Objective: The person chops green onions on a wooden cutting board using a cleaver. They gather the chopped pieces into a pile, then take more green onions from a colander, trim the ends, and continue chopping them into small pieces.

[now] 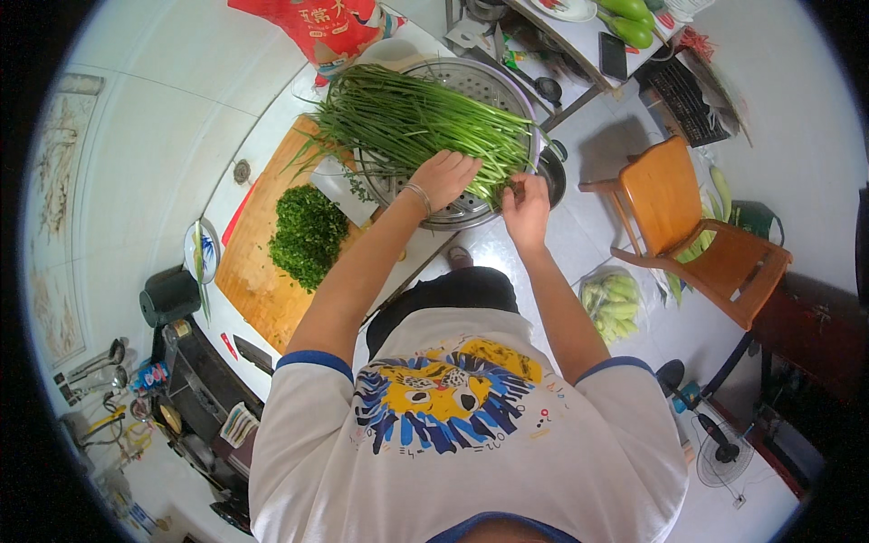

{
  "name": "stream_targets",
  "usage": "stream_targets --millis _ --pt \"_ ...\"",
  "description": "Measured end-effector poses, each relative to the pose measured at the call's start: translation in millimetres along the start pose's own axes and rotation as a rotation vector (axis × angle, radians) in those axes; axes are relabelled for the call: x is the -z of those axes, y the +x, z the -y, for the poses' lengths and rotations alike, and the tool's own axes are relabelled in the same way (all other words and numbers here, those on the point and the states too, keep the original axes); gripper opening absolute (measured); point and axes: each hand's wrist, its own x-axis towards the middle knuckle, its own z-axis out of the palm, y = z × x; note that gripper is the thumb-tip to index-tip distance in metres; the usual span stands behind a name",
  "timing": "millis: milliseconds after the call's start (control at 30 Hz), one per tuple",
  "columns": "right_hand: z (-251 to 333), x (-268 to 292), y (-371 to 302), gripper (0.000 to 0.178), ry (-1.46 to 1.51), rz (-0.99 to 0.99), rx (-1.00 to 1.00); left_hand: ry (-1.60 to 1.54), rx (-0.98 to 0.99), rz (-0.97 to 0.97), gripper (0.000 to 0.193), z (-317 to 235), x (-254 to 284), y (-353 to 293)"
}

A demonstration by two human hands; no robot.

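**Green stalks (425, 118) on a perforated tray (472, 81), beneath the left hand (446, 178) and beside the right hand (527, 206)**

Head view. The green stalks lay as a thick, loose bundle across the perforated metal tray, their dark leafy tips toward the left and their paler ends toward the right. Most of the bundle extended beyond the hands, on the side away from the person's body; only the pale ends came directly under or beside the fingers. The left hand, with a bracelet at its wrist, lay over the near side of the stalks, its fingers bent across them; whether it gripped them or merely pressed could not be told. The right hand was at the lower corner of the pale ends, its thumb and fingers drawn together in a pinch on the stalks there. The two hands were near each other but apart.

A dark pan (551, 175) showed partly beneath the tray's right edge. To the left of the tray, a wooden cutting board (253, 262) rested on the white table (226, 319) and bore a heap of chopped greens (306, 237). A broad metal blade (344, 188) lay between this heap and the tray. A red bag (321, 32) stood at the table's far end.
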Motion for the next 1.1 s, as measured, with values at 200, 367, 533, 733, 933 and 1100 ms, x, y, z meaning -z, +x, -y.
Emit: stream_targets --millis 200,367,533,733,933,1100 --pt "12.4 2.9 17.6 0.022 -0.171 -0.001 0.355 -0.054 -0.055 -0.113 0.037 5.8 0.2 3.6" --pt "-9.7 -10.6 36.3 0.012 -0.267 0.065 0.286 -0.106 0.096 -0.024 0.039 2.8 -7.5 0.9" --pt "-19.3 -14.4 45.6 0.012 -0.266 0.097 0.256 -0.086 -0.026 0.066 0.041 9.0 -6.3 3.5" --pt "-7.1 -9.8 44.0 0.015 -0.352 0.164 0.290 -0.102 -0.181 -0.062 0.027 12.5 -8.8 0.2" --pt "-7.5 -16.4 45.5 0.015 -0.446 0.170 0.285 -0.121 -0.212 -0.054 0.023 10.8 -9.3 -1.3" --pt "-9.6 -21.4 44.9 0.012 -0.474 0.148 0.294 -0.116 -0.143 -0.091 0.020 3.9 -7.6 -1.1"
